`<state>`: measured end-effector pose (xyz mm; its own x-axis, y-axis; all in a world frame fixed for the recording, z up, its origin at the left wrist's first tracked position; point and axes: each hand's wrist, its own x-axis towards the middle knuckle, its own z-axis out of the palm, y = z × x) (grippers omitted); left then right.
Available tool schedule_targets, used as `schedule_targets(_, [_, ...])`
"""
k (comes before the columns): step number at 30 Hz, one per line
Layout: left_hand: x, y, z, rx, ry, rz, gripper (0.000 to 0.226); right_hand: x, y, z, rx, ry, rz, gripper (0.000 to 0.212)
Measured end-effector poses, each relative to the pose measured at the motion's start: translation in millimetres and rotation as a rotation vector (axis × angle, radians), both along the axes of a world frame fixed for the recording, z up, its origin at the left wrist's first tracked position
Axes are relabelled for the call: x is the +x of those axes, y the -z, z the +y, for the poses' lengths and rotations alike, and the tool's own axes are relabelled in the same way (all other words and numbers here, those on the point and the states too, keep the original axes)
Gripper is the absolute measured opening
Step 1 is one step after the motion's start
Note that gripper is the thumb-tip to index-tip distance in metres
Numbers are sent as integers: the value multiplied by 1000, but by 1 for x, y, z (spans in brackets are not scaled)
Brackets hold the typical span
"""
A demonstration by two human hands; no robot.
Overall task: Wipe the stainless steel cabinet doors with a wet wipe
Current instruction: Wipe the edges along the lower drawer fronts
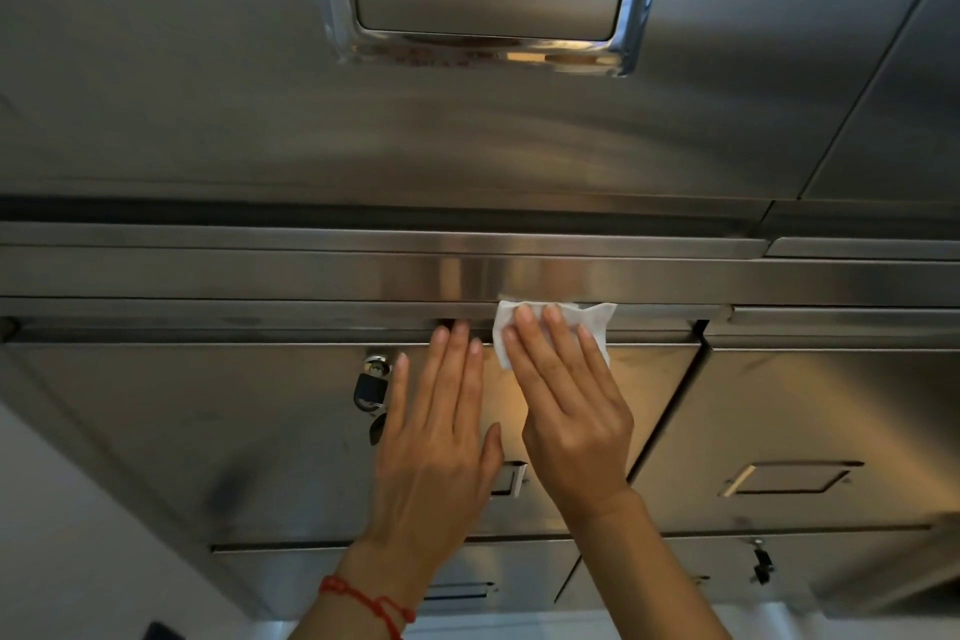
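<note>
Reaching up from the bottom of the view, 2 bare forearms met the steel front, the left wrist wearing a red cord (363, 600). The left hand (439, 437) lay flat on the door (234, 431), fingers straight and close together, gripping nothing, the fingertips touching the door's top edge. Just beside it the right hand (569, 405) pressed a white wipe (550, 327) against the same door, fingers extended and slightly spread over the cloth rather than curled around it. The wipe sat at the door's upper edge, its top folded onto the rail (208, 322) above, its corners showing past the fingertips on both sides.

Left of the left hand a black padlock (370, 390) hung from a shiny hasp on that door. Between the 2 wrists part of a recessed handle (511, 478) showed. To the right, across a dark seam, a neighbour door (831, 405) carried its own recessed handle (789, 478). Lower down, more fronts were visible, 1 with a small dark latch (761, 566).

Beyond the wipe ran horizontal steel rails, and above them a large upper panel (156, 94) bore a chrome frame (483, 36) with rounded corners.
</note>
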<state>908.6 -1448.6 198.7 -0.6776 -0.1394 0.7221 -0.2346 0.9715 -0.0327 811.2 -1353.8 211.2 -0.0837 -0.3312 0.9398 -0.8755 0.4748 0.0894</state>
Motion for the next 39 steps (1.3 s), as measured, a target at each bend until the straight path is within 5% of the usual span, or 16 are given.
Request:
schedule_targets(28, [0, 2, 2, 4, -20, 14, 57, -1, -7, 8, 77, 25, 27, 37])
schedule_targets(39, [-2, 5, 5, -20, -83, -5, 61, -31, 3, 54, 18, 148, 12, 55])
